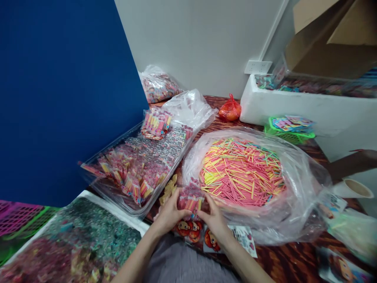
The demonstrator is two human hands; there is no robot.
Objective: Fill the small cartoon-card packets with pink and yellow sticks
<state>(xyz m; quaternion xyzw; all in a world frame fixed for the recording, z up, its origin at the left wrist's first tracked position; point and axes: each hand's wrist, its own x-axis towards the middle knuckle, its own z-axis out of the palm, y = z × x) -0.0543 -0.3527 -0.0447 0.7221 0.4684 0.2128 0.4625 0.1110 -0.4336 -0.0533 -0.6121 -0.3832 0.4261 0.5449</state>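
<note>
Both my hands meet low in the middle of the view, pinching a small clear packet of coloured sticks (191, 201). My left hand (169, 214) grips its left side and my right hand (214, 220) grips its right side, fingers closed on it. Just right of the packet sits a big clear plastic bag (297, 204) filled with loose pink, yellow and green sticks (241, 171). To the left lies a clear tray (118, 196) holding several filled packets. Printed cartoon cards (191, 230) lie under my hands.
A blue panel (59, 98) stands at the left. A white foam box (294, 106), a green basket (290, 129), an orange bag (229, 111) and clear bags (191, 106) sit at the back. Another tray of small items (73, 243) is at lower left. A paper cup (353, 188) lies at right.
</note>
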